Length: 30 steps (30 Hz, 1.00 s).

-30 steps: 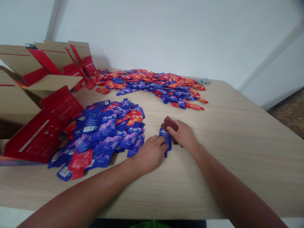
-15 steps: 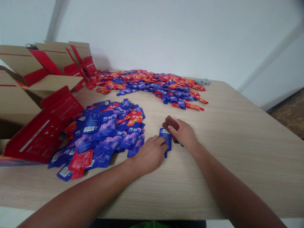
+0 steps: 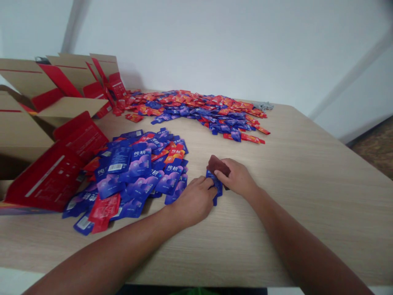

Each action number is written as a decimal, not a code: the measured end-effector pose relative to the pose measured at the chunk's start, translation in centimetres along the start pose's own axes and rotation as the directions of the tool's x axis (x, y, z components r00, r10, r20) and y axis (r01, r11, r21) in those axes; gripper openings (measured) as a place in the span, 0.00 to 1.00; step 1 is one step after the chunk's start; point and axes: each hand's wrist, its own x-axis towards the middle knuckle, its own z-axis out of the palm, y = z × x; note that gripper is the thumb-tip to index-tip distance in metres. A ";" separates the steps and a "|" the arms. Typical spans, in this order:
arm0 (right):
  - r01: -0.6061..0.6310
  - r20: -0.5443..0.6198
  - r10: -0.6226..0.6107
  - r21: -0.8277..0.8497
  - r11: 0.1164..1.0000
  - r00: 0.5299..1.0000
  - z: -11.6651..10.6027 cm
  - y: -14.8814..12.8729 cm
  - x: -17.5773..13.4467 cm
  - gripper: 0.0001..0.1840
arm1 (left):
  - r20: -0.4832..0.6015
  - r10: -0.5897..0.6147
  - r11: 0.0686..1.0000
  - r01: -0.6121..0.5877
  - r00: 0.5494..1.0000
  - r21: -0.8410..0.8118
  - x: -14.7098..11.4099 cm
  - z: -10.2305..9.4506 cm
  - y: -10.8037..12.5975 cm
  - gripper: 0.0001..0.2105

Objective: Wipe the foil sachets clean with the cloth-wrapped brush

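My left hand (image 3: 196,201) rests on the table with its fingers curled over a blue sachet (image 3: 219,189), pressing on it. Most of that sachet's left side is hidden under the fingers. My right hand (image 3: 238,176) grips a flat brown piece (image 3: 217,163) with an uneven edge, thumb on top. The brown piece lies over the upper end of the sachet; I cannot tell what it is made of. To the left of my left hand spreads a loose heap of blue and red sachets (image 3: 139,162), several with barcodes facing up.
Open cardboard boxes (image 3: 27,153) with red printed flaps stand at the left. Along the back runs a long pile of red and blue sachets (image 3: 196,107) near the white wall (image 3: 215,45). A grey crumpled thing (image 3: 264,106) lies at its right end on the wooden table (image 3: 307,196).
My right hand has brought the brown piece slightly down and left, so it covers the sachet's top. My left hand stays in place on the sachet.
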 end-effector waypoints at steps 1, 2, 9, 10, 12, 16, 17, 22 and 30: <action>0.007 0.010 -0.007 0.005 1.000 1.000 0.0 -0.1 -0.1 0.17 | 0.000 0.000 1.000 0.000 1.000 -0.005 0.0 0.0 0.0 0.08; 0.012 0.015 -0.013 0.008 1.000 1.000 -0.1 -0.1 -0.1 0.18 | 0.000 0.000 1.000 0.000 1.000 -0.009 0.0 0.0 0.0 0.08; 0.048 0.010 -0.048 0.006 0.999 0.999 -0.2 -0.8 -0.4 0.17 | 0.001 -0.004 1.000 0.004 1.000 -0.016 0.0 0.1 -0.1 0.09; 0.066 0.025 -0.066 0.012 0.998 0.997 -0.3 -1.0 -0.5 0.17 | -0.002 -0.008 1.000 0.008 1.000 -0.022 0.0 0.1 -0.1 0.09; 0.105 0.066 -0.106 0.023 0.994 0.992 -0.5 -1.3 -0.6 0.16 | -0.005 -0.014 0.999 0.014 1.000 -0.041 0.1 0.2 -0.1 0.11; 0.135 0.099 -0.140 0.053 0.989 0.985 -0.6 -1.5 -0.7 0.17 | -0.012 -0.019 0.998 0.018 1.000 -0.059 0.0 0.2 -0.1 0.13; 0.133 0.094 -0.139 0.062 0.989 0.986 -0.6 -1.4 -0.6 0.17 | -0.015 -0.019 0.998 0.018 1.000 -0.057 0.0 0.2 -0.1 0.13; 0.046 0.042 -0.049 0.051 0.998 0.998 0.1 -0.9 -0.4 0.18 | -0.021 -0.010 0.999 0.009 1.000 -0.046 0.0 0.1 -0.1 0.10; -0.113 -0.025 0.112 -0.007 0.994 0.993 0.4 -0.4 0.1 0.16 | 0.011 -0.007 1.000 0.008 1.000 -0.026 0.1 -0.3 0.0 0.10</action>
